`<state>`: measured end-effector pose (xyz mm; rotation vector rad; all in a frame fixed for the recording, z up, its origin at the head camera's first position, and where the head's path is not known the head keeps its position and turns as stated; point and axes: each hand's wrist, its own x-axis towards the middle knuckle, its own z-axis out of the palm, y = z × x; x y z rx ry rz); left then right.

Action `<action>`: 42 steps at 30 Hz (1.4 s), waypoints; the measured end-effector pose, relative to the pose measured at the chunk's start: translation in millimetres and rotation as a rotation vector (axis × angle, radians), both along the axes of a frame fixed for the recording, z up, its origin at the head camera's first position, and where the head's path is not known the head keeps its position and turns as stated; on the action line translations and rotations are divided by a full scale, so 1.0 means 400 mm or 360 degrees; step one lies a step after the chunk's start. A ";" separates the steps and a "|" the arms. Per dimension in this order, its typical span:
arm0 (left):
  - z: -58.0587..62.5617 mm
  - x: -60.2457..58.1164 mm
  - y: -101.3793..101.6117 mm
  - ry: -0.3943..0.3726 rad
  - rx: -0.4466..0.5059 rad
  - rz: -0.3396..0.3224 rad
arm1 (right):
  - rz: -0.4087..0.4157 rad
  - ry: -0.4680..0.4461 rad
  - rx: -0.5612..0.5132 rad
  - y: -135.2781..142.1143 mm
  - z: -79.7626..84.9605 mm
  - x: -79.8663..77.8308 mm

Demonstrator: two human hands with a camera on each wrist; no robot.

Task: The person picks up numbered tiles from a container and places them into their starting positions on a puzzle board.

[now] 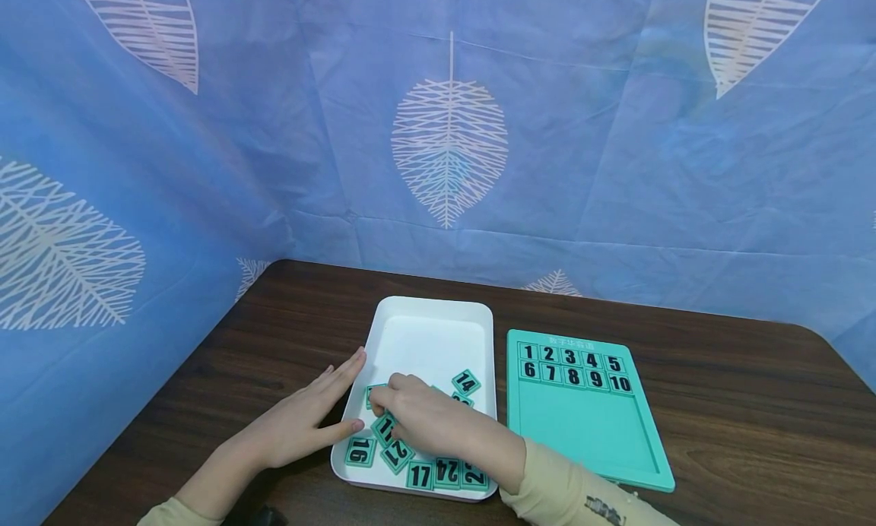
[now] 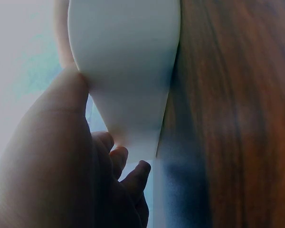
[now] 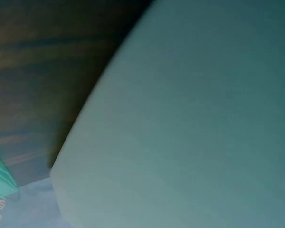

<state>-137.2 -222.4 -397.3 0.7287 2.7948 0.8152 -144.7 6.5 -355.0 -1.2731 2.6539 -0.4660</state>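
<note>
My left hand (image 1: pixel 304 416) lies along the left rim of the white tray (image 1: pixel 431 336), fingers extended and spread, the thumb reaching over the near-left rim. In the left wrist view, its fingers (image 2: pixel 135 178) show against the tray's outer side wall. Inside the tray, my right hand (image 1: pixel 427 416) bends its fingers down onto green number tiles, right over a partly covered tile (image 1: pixel 385 429); I cannot tell whether it pinches one. Nearby lie tile 16 (image 1: pixel 360 451), tile 17 (image 1: pixel 420 476), tile 24 (image 1: pixel 448 473) and tile 14 (image 1: pixel 466 382). The tray wall fills most of the right wrist view.
Right of the tray lies a green puzzle board (image 1: pixel 582 427) with tiles 1 to 10 set in its top two rows. Both rest on a dark wooden table (image 1: pixel 753 427). A blue leaf-patterned cloth (image 1: pixel 582 169) hangs behind and to the left.
</note>
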 end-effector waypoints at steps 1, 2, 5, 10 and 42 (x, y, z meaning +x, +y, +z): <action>0.000 0.000 0.000 -0.0002 0.0000 0.0001 | -0.0002 -0.0004 -0.0005 0.001 0.000 0.000; 0.000 0.000 0.000 -0.0003 0.0001 0.0001 | -0.0007 -0.0012 -0.0016 0.001 0.002 0.000; 0.001 0.001 0.000 -0.0008 0.0002 0.0006 | -0.0015 -0.0056 -0.0049 0.003 0.004 0.000; 0.001 0.003 0.000 -0.0018 0.0008 0.0011 | -0.0019 -0.0125 -0.0082 0.004 0.008 -0.002; 0.001 0.002 -0.001 -0.0061 0.0030 0.0019 | -0.0459 -0.0394 -0.0568 0.330 0.102 -0.031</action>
